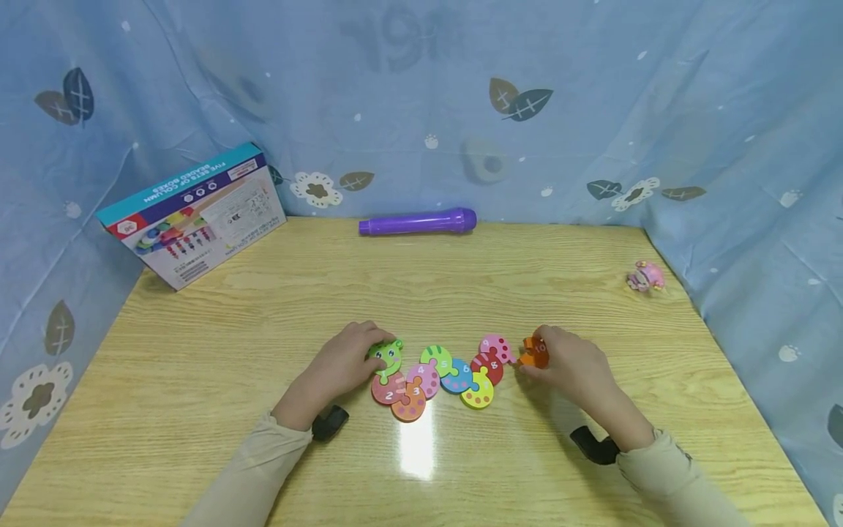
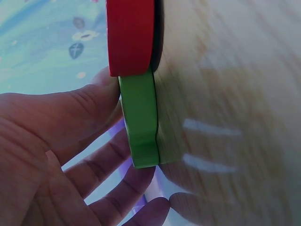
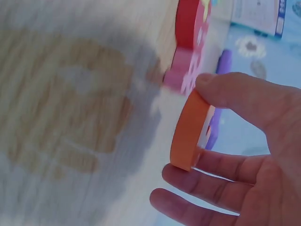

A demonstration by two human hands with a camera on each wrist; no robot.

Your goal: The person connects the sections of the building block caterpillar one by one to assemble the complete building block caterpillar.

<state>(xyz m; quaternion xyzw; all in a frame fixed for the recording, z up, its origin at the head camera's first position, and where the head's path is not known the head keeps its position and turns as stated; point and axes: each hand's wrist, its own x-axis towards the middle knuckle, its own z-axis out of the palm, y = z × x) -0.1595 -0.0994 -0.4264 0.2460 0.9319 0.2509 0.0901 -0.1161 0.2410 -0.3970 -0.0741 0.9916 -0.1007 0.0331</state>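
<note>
A chain of round, numbered caterpillar puzzle pieces lies on the table. At its left end is the green head piece point(image 1: 387, 356) with a smiling face, joined to the red piece 2 point(image 1: 390, 390). My left hand point(image 1: 342, 361) holds this head between thumb and fingers, its green edge point(image 2: 140, 122) showing in the left wrist view. Thumb and fingers of my right hand point(image 1: 581, 366) pinch the orange piece 10 point(image 1: 538, 351). It stands slightly apart from the pink piece 9 point(image 1: 495, 349), whose knob points toward it. The right wrist view shows the orange piece's curved side point(image 3: 188, 132).
A cardboard bead-toy box point(image 1: 204, 219) stands at the back left. Along the back edge lies a purple toy microphone point(image 1: 418, 222). A small pink figurine point(image 1: 647, 277) is at the far right. Blue patterned cloth point(image 1: 421, 110) hangs behind the table point(image 1: 316, 271) and along both sides.
</note>
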